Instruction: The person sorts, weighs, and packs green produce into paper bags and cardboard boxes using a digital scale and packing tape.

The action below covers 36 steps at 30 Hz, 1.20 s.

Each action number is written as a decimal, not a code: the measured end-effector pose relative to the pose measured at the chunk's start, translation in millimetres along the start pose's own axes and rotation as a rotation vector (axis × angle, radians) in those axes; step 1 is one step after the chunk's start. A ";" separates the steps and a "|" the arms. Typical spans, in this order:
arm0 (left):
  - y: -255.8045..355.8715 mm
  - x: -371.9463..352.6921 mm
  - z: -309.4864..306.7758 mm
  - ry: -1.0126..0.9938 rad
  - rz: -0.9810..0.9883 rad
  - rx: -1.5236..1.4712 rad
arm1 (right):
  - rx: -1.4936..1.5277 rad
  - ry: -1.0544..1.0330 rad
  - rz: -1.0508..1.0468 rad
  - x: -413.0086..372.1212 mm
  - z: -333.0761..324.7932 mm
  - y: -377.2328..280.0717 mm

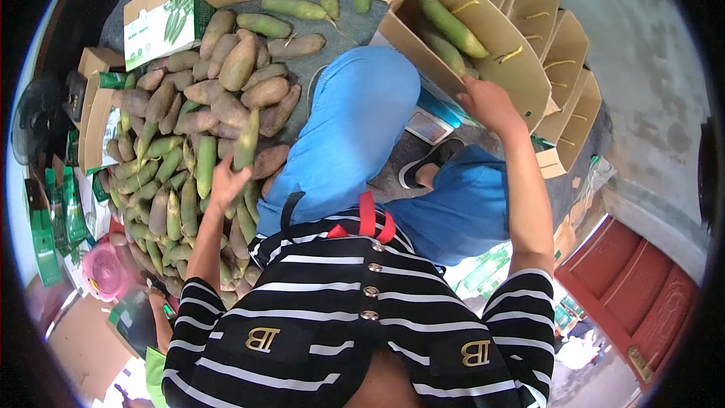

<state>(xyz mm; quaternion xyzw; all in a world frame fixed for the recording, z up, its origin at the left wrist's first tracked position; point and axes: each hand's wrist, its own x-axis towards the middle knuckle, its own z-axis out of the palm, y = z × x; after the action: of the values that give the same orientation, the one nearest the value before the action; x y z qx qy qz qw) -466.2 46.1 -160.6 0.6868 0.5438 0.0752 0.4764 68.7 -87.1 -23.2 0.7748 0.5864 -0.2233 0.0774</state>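
Note:
My left hand is closed round the lower end of a long green radish, held upright over the pile. My right hand is at the near rim of an open cardboard box, its fingers curled over the edge and partly hidden inside. Within that box lie a large green radish and another radish beside it. Left of my knee spreads a big heap of radishes, some green and some brown with soil.
More open boxes with yellow cord handles stand in a row at the right. Under the box is a scale. Several loose radishes lie at the back. A pink fan and another person's arm are at lower left.

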 end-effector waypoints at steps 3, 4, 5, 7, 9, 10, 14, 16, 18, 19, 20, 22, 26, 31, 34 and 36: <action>157.5 44.1 -2.0 0.174 0.415 0.174 | -0.006 0.003 -0.006 0.5 0.1 -0.6; 194.8 54.0 2.1 0.346 0.570 0.318 | -0.006 0.007 -0.002 0.3 0.4 -0.2; 240.3 64.3 3.5 0.341 0.694 0.300 | -0.007 0.010 -0.001 0.4 1.4 -0.2; 312.4 76.9 15.1 0.366 0.983 0.287 | -0.009 0.014 -0.001 1.5 2.8 0.1; 363.4 89.5 37.2 0.307 1.186 0.306 | -0.011 0.016 0.002 0.6 3.6 -0.6; 380.5 95.9 58.8 0.266 1.224 0.294 | -0.013 0.002 0.021 -0.2 1.3 -3.3; 399.6 95.7 90.1 0.054 1.189 0.395 | -0.032 -0.051 0.071 0.6 -7.4 -10.2; 371.0 105.5 71.8 0.082 1.129 0.352 | -0.021 -0.045 0.061 -2.6 -0.1 -4.2; 314.8 118.4 43.5 0.154 0.990 0.350 | 0.006 -0.009 -0.008 2.3 9.0 7.2; 271.1 121.7 31.6 0.215 0.885 0.368 | 0.015 -0.016 0.013 -0.5 0.6 -1.9; 225.7 118.2 19.3 0.165 0.653 0.449 | 0.016 -0.031 0.035 -1.5 -2.2 -4.2; 131.0 95.5 1.7 0.090 0.277 0.624 | -0.024 -0.086 0.042 2.8 -2.5 -4.4; -9.4 18.4 -10.8 0.011 -0.238 0.827 | -0.050 0.013 -0.011 5.2 3.1 5.2; -97.6 -24.3 -44.5 0.194 -0.664 0.752 | -0.024 0.022 -0.017 5.5 0.9 -0.1; -154.7 -24.6 -55.2 0.187 -0.688 0.553 | 0.011 0.022 0.017 6.2 3.4 1.3; -187.8 -14.7 -53.5 0.208 -0.613 0.493 | 0.017 0.041 0.006 4.4 5.5 0.8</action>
<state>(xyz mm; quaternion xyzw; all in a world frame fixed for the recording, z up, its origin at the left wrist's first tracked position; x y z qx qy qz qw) -632.1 56.3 -264.1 0.5753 0.7703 -0.1337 0.2404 69.0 -85.6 -30.1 0.7817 0.5835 -0.2120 0.0595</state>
